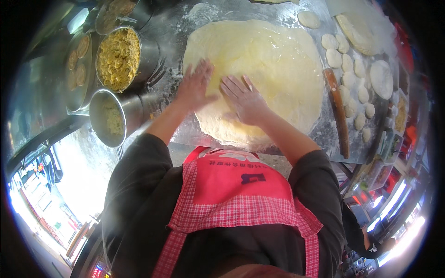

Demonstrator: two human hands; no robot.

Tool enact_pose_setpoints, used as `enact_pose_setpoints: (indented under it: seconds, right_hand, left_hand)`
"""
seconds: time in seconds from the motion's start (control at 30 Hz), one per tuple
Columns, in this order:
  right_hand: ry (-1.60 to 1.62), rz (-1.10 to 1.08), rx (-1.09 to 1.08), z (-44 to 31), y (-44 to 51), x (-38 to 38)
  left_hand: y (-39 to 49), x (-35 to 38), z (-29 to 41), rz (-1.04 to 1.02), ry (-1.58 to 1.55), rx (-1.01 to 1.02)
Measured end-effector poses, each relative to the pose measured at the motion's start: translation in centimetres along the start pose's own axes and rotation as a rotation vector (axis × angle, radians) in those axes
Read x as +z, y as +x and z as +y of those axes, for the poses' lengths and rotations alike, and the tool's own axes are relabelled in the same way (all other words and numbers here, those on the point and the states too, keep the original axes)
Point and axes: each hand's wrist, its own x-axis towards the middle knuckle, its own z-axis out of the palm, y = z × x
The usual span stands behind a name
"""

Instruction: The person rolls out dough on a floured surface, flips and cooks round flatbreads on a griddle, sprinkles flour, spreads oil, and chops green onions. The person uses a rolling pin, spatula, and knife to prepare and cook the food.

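Observation:
A large flattened sheet of dough (271,66), glossy and yellowish on top, lies on the floured metal worktop (167,31). My left hand (196,85) is at the sheet's left edge, slightly blurred, its fingers apart and holding nothing. Over the sheet's lower left part is my right hand (245,99), palm down and empty, with the fingers extended. Whether each palm presses on the dough cannot be told. Just right of the sheet lies a wooden rolling pin (337,111). The near edge of the sheet looks thick and uneven.
Small dough pieces (333,58) and a larger dough round (381,80) lie at the right. At the left stand a metal pot of yellow shredded filling (119,59), another metal pot (106,118) and a pan with flat cakes (80,74). Another person (361,232) is at the lower right.

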Motion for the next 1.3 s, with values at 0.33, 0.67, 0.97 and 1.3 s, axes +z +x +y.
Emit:
enact_pose_setpoints:
  seconds: [0.33, 0.67, 0.97, 1.3]
  right_hand:
    - [-0.123, 0.02, 0.513, 3.0, -15.3, -1.8]
    - [-0.05, -0.108, 0.411, 0.7, -20.3, -0.6]
    - [-0.05, 0.08, 0.558, 4.3, -18.6, -2.1]
    - [-0.124, 0.185, 0.62, 8.4, -14.2, -3.2]
  left_hand:
    - [-3.2, -0.1, 4.9, -0.267, -0.001, 0.13]
    - [-1.4, 0.7, 13.3, -0.262, -0.133, 0.727]
    - [12.4, -1.2, 14.6, -0.039, 0.074, 0.721]
    - [24.6, -3.4, 13.9, 0.116, 0.214, 0.538]
